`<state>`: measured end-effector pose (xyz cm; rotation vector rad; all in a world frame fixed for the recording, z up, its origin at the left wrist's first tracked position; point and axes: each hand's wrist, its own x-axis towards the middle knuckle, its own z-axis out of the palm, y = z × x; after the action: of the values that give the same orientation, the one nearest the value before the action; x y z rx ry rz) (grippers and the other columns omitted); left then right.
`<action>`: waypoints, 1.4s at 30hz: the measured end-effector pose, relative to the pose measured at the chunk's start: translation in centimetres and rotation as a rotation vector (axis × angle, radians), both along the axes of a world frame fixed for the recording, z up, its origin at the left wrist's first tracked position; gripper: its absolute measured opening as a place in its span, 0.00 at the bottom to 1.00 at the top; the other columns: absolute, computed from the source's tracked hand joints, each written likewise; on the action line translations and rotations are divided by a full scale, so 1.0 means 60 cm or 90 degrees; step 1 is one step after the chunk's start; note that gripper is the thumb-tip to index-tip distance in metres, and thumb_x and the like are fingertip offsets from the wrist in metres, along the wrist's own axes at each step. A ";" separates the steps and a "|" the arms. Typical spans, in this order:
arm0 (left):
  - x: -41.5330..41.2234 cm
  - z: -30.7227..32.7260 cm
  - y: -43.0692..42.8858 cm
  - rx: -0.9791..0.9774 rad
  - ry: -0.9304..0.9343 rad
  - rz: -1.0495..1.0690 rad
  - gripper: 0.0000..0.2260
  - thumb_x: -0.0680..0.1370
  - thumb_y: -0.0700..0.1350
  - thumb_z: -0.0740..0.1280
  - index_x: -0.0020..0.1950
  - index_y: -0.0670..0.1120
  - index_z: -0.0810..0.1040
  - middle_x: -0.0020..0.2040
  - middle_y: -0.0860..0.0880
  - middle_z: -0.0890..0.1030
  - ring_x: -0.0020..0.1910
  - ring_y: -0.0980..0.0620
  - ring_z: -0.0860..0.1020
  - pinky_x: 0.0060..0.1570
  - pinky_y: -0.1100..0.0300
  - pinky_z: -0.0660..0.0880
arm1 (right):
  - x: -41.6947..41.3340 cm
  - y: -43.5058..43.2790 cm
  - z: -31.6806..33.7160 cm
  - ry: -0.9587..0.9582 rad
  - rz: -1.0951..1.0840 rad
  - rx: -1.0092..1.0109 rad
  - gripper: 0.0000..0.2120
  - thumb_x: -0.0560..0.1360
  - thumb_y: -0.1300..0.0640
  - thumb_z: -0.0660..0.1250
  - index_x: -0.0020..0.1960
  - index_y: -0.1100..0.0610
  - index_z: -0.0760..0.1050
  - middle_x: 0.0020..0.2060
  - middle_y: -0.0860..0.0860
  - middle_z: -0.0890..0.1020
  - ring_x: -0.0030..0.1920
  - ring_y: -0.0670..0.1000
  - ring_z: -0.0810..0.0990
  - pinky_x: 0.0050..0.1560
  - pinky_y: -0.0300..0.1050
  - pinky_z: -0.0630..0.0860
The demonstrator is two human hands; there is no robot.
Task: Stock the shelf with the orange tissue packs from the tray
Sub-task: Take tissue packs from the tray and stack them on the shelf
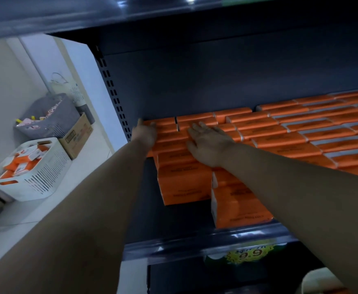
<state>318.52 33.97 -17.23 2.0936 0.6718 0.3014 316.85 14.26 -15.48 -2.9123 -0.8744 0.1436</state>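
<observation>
Rows of orange tissue packs (280, 134) cover the dark shelf (195, 240) from its left end to the right edge of view. My left hand (145, 132) reaches to the far left column and rests against the side of the packs there, fingers stretched toward the back. My right hand (207, 141) lies flat, fingers straight, pressing on top of the packs beside it. A white slotted tray (46, 179) on the floor at the left holds several more orange packs (10, 166).
A grey basket (52, 117) of small items and a cardboard box (78, 136) stand behind the white tray by the wall. A yellow price tag (250, 254) hangs on the shelf's front rail. An upper shelf overhangs close above.
</observation>
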 end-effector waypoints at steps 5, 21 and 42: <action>0.001 0.007 -0.037 -0.013 0.005 -0.045 0.16 0.81 0.50 0.55 0.62 0.44 0.74 0.59 0.42 0.77 0.49 0.47 0.78 0.51 0.52 0.76 | 0.006 -0.010 0.000 0.007 -0.005 -0.008 0.29 0.82 0.46 0.44 0.79 0.55 0.43 0.78 0.50 0.46 0.77 0.48 0.42 0.76 0.50 0.42; -0.033 0.008 -0.057 0.084 -0.055 -0.066 0.20 0.81 0.52 0.56 0.72 0.49 0.66 0.64 0.48 0.73 0.58 0.46 0.75 0.52 0.53 0.71 | -0.026 -0.037 0.009 0.011 -0.001 0.035 0.28 0.82 0.47 0.45 0.79 0.54 0.43 0.78 0.50 0.47 0.77 0.48 0.43 0.76 0.50 0.42; -0.205 0.000 -0.157 0.080 0.050 -0.131 0.27 0.81 0.51 0.60 0.78 0.46 0.56 0.78 0.46 0.51 0.71 0.41 0.65 0.66 0.53 0.64 | -0.186 -0.110 -0.028 -0.032 -0.010 0.028 0.31 0.81 0.47 0.49 0.78 0.57 0.42 0.78 0.53 0.44 0.77 0.49 0.41 0.76 0.48 0.39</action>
<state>306.22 24.54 -17.26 2.2834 0.4886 0.1500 305.69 7.64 -17.15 -2.8928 -0.8503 0.0485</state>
